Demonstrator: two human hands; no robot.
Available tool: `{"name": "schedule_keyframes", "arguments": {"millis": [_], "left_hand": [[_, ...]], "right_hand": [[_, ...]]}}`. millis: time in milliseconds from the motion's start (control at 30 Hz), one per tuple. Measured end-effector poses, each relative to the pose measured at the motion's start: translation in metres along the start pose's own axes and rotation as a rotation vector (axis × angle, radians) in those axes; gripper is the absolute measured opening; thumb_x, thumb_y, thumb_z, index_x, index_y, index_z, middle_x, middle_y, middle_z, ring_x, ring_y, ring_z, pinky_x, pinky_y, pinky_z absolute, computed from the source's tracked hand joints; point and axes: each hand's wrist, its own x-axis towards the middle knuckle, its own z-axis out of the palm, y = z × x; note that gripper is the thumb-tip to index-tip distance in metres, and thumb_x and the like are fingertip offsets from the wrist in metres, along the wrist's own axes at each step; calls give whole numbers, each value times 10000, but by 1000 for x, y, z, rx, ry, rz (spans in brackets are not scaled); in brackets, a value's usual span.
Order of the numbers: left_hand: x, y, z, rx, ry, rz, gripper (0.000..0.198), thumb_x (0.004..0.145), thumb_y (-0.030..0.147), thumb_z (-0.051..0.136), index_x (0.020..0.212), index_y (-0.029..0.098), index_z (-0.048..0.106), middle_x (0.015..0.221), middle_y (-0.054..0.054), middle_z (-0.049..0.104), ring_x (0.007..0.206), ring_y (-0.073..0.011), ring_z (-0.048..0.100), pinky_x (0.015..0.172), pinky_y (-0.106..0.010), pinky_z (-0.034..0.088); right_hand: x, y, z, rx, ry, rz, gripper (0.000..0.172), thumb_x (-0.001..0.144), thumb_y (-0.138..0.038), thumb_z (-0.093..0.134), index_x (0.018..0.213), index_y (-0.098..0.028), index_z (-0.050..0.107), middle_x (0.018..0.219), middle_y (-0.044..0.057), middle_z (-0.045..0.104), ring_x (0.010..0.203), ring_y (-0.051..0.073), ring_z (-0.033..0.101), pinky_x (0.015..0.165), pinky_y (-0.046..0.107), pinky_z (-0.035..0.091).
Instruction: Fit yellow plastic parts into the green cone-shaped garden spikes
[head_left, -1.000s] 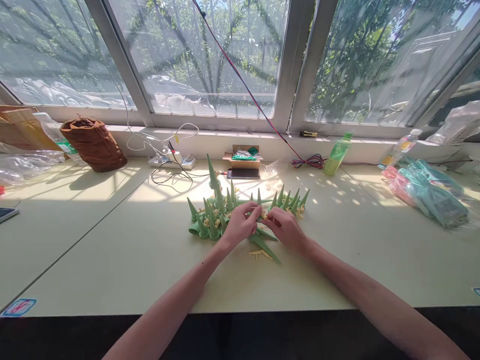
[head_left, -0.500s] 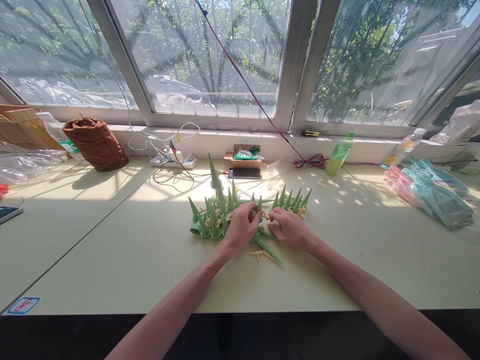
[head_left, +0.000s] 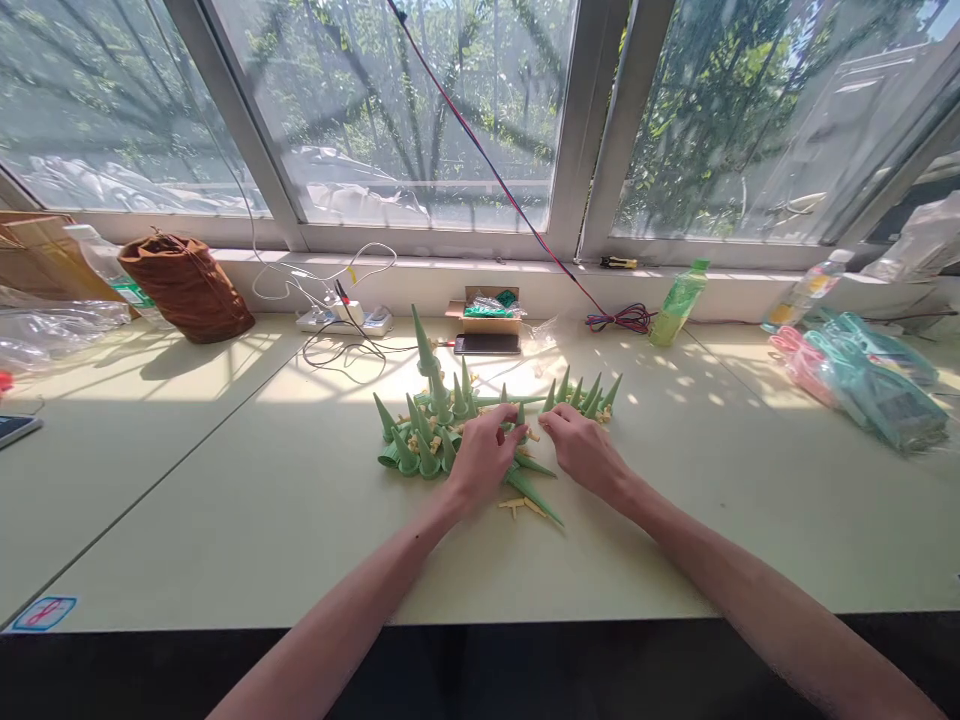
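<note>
My left hand (head_left: 484,452) is closed at the middle of the group of parts, thumb and fingertips around a small green cone (head_left: 521,411). A cream-coloured peg-like piece (head_left: 533,435) pokes out just beyond its thumb. My right hand (head_left: 586,450) is a little to the right, fingers pinched together; whatever they hold, if anything, is hidden. Several green cones (head_left: 406,455) stand upright left of my left hand, one tall stacked cone (head_left: 424,345) behind them. More cones (head_left: 592,395) stand behind my right hand. A long green cone (head_left: 534,497) lies flat near loose cream pieces (head_left: 513,506).
At the back are a phone (head_left: 487,344), a small open carton (head_left: 489,323), a power strip (head_left: 375,322) with cables and a green bottle (head_left: 679,303). A brown cloth bag (head_left: 187,290) stands left; plastic-wrapped packs (head_left: 870,375) lie right. The table's front edge (head_left: 450,625) is near me.
My right hand has drawn slightly up and away from the cream piece by my left thumb, leaving a small gap. My left hand has stayed nearly in place.
</note>
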Motion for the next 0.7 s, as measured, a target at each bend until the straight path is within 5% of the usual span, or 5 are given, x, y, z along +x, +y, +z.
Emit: {"name": "schedule_keyframes", "arguments": {"millis": [333, 567, 700], "left_hand": [[0, -3, 2, 83, -5, -7, 118, 851, 271, 619, 877, 157, 637, 604, 30, 542, 475, -91, 409, 502, -225, 313], [0, 4, 0, -59, 71, -22, 227, 931, 381, 523, 939, 165, 592, 821, -12, 649, 445, -61, 420, 482, -224, 330], [2, 6, -4, -74, 150, -5, 305, 965, 404, 462, 774, 174, 519, 625, 29, 534, 439, -78, 410, 491, -237, 332]], "right_hand": [[-1, -3, 0, 117, 170, -65, 216, 941, -77, 441, 966, -186, 626, 928, 55, 600, 746, 142, 587, 630, 219, 415], [1, -4, 1, 235, 235, -76, 187, 976, -147, 433, 989, -194, 613, 950, 72, 608, 818, 171, 612, 688, 260, 477], [1, -4, 2, 252, 259, -98, 171, 967, -147, 449, 1017, -197, 604, 954, 71, 602, 815, 173, 604, 713, 274, 493]]}}
